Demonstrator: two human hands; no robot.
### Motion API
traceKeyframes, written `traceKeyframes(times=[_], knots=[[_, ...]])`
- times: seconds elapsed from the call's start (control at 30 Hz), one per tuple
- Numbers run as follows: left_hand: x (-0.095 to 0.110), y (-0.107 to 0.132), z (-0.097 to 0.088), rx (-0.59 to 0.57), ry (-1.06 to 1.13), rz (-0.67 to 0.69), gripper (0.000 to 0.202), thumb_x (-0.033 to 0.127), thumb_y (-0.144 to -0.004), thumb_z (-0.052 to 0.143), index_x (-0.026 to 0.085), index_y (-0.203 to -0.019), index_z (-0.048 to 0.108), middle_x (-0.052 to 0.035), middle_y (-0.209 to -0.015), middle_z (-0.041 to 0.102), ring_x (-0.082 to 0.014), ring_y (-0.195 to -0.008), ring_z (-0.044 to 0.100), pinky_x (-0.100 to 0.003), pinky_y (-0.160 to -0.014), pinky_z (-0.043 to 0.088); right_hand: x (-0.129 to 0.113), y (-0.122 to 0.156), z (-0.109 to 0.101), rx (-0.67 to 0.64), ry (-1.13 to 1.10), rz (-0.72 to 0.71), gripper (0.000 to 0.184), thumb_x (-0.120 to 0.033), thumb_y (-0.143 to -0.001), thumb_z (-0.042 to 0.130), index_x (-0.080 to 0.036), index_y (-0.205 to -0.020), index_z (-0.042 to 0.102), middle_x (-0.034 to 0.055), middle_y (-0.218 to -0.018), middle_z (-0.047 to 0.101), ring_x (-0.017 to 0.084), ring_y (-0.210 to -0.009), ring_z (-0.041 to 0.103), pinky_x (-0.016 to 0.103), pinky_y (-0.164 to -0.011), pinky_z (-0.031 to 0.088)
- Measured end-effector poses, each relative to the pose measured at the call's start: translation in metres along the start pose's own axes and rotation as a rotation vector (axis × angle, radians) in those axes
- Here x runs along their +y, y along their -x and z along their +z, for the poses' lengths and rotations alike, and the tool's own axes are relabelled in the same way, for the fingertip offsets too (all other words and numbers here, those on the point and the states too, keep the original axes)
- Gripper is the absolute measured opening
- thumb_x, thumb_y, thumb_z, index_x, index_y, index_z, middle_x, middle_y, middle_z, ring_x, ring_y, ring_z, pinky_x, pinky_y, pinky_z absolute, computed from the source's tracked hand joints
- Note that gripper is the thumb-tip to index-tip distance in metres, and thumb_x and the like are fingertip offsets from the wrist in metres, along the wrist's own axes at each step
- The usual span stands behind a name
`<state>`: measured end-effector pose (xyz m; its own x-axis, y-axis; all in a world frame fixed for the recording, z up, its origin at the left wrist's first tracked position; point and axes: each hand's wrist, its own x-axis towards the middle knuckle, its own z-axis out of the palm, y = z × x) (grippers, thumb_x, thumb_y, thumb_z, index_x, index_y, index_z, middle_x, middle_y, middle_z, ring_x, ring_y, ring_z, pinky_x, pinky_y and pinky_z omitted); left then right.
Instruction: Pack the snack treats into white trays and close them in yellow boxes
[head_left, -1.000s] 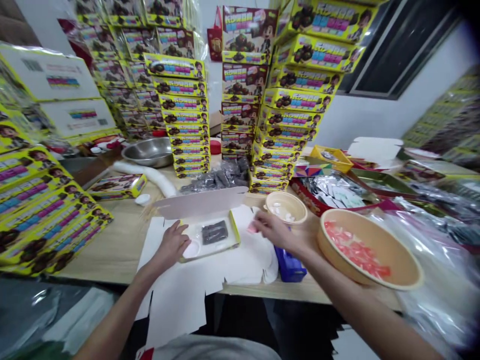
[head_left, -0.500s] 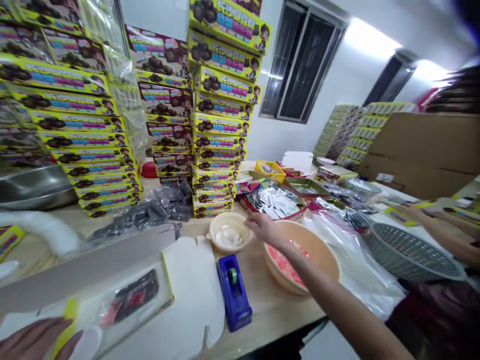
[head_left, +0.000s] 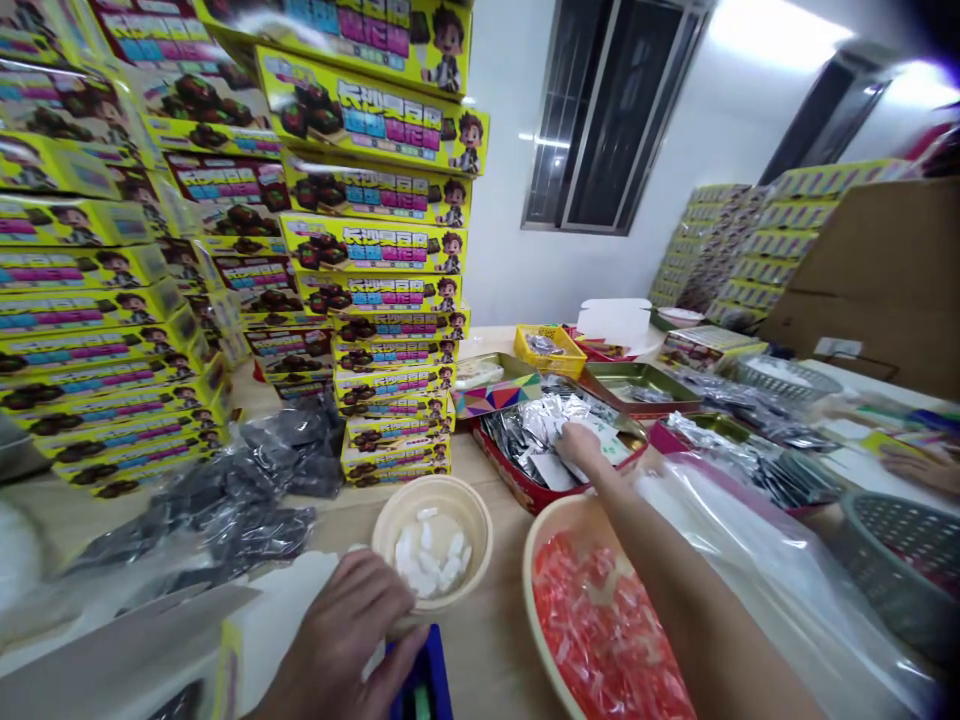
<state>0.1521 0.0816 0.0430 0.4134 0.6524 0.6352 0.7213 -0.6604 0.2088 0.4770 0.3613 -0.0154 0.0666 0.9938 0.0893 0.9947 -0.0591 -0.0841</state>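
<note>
My left hand is closed, fingers curled, beside a cream bowl of small white pieces. A bit of white shows between its thumb and fingers, too little to name. Under that hand lies a blue tape dispenser, partly hidden. Over in a red-rimmed tin, my right hand reaches into silver and white sachets. Its fingers are bent down onto them; the fingertips are hidden, so any grip on a sachet cannot be made out. Below my right forearm stands a larger bowl of red-wrapped pieces.
Yellow boxes rise in tall stacks at the left and middle. Dark packets lie before them. An open white carton is at lower left. Clear plastic bags and a grey basket are at right, near another person's hand.
My right hand has moved from the rim of the white-piece bowl to the sachet tin. My left hand has left the carton's edge and come beside that bowl. The view has shifted closer.
</note>
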Motion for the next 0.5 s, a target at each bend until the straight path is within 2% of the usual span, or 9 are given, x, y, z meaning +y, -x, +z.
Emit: traceKeyframes(times=[0.1,0.17,0.23,0.3,0.37,0.4,0.43,0.5], knots=[[-0.003,-0.041,0.028,-0.031,0.137,-0.126,0.008,0.023,-0.083,0.053,0.021,-0.081,0.060,-0.0066,-0.077,0.064,-0.0190,-0.075,0.060,-0.033,-0.071,0.050,-0.001,0.016,-0.016,0.094,0.028,-0.033,0.025,-0.010,-0.084,0.041,-0.010,-0.097,0.062,0.0184,-0.099,0.064,0.026,-0.096,0.060,0.028,-0.074,0.040],[-0.013,-0.055,0.047,0.020,0.181,-0.243,0.016,0.027,-0.084,0.052,0.020,-0.097,0.060,-0.0101,-0.097,0.064,-0.0216,-0.094,0.059,-0.037,-0.082,0.048,-0.007,0.046,-0.033,0.190,-0.007,-0.128,0.025,-0.013,-0.088,0.036,-0.011,-0.096,0.060,0.0168,-0.096,0.063,0.024,-0.090,0.059,0.029,-0.072,0.039],[-0.021,-0.064,0.064,0.099,0.206,-0.347,0.038,0.030,-0.081,0.055,0.020,-0.118,0.052,-0.0131,-0.123,0.054,-0.0253,-0.116,0.049,-0.042,-0.096,0.041,-0.020,0.088,-0.052,0.249,-0.158,-0.383,0.023,-0.019,-0.091,0.035,-0.015,-0.091,0.057,0.0126,-0.088,0.062,0.021,-0.079,0.058,0.028,-0.067,0.039],[-0.025,-0.068,0.075,0.102,0.276,-0.434,0.053,0.033,-0.077,0.059,0.018,-0.126,0.046,-0.0145,-0.131,0.048,-0.0278,-0.122,0.043,-0.043,-0.098,0.038,-0.038,0.127,-0.069,0.174,-0.405,-0.731,0.021,-0.024,-0.092,0.035,-0.019,-0.086,0.055,0.0077,-0.081,0.060,0.017,-0.071,0.055,0.026,-0.065,0.039],[-0.024,-0.066,0.079,-0.032,0.412,-0.520,0.037,0.033,-0.077,0.056,0.015,-0.110,0.056,-0.0130,-0.112,0.060,-0.0259,-0.105,0.055,-0.037,-0.084,0.045,-0.056,0.148,-0.076,0.011,-0.615,-0.926,0.022,-0.028,-0.093,0.037,-0.020,-0.084,0.054,0.0046,-0.078,0.059,0.015,-0.069,0.053,0.024,-0.063,0.040],[-0.023,-0.062,0.079,-0.110,0.467,-0.561,0.025,0.032,-0.079,0.052,0.015,-0.096,0.060,-0.0100,-0.095,0.065,-0.0227,-0.089,0.059,-0.033,-0.073,0.046,-0.064,0.148,-0.074,-0.060,-0.682,-0.941,0.024,-0.030,-0.094,0.037,-0.019,-0.082,0.055,0.0036,-0.076,0.059,0.014,-0.069,0.053,0.023,-0.063,0.040],[-0.022,-0.057,0.077,-0.172,0.497,-0.595,0.020,0.031,-0.081,0.049,0.015,-0.082,0.060,-0.0066,-0.079,0.064,-0.0191,-0.074,0.059,-0.029,-0.064,0.044,-0.070,0.141,-0.070,-0.101,-0.713,-0.898,0.027,-0.032,-0.094,0.037,-0.019,-0.080,0.055,0.0028,-0.074,0.059,0.013,-0.068,0.053,0.023,-0.062,0.039],[-0.019,-0.043,0.070,-0.227,0.496,-0.636,0.024,0.031,-0.082,0.046,0.016,-0.066,0.055,-0.0024,-0.062,0.058,-0.0148,-0.059,0.052,-0.025,-0.054,0.037,-0.081,0.109,-0.054,-0.075,-0.667,-0.664,0.030,-0.035,-0.093,0.039,-0.017,-0.076,0.056,0.0020,-0.073,0.060,0.013,-0.069,0.055,0.022,-0.062,0.039]])
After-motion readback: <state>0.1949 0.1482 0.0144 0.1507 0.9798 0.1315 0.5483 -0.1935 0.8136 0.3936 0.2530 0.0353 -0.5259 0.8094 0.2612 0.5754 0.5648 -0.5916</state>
